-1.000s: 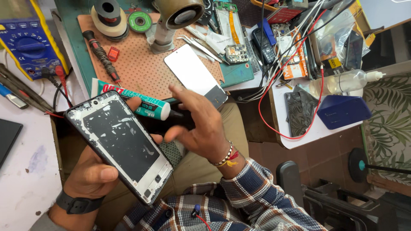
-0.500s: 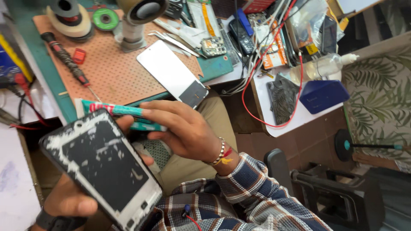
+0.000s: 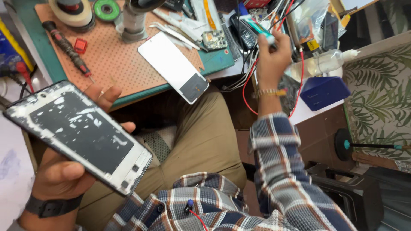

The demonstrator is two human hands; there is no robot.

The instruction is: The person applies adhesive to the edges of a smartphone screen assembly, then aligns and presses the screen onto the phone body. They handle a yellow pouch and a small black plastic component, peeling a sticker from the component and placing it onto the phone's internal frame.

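Note:
My left hand (image 3: 64,171) grips a phone frame (image 3: 81,132) from underneath, its inner side up, black with patches of white residue. My right hand (image 3: 272,55) is raised over the cluttered far right of the bench, fingers closed around a green and white glue tube (image 3: 259,28). A white phone back panel (image 3: 173,66) with a dark square at one end lies half over the front edge of the orange perforated work mat (image 3: 115,60).
On the mat lie a red-handled screwdriver (image 3: 66,47), a small red part (image 3: 80,45), tape rolls (image 3: 70,10), a green roll (image 3: 106,8) and a grey stand base (image 3: 132,23). Red wires (image 3: 248,85), tweezers (image 3: 175,32), a clear bottle (image 3: 325,62) and a blue box (image 3: 324,92) crowd the right.
My right hand carried the glue tube from beside the phone frame up and right to the cluttered bench corner. The frame in my left hand stays held, now nearer the camera.

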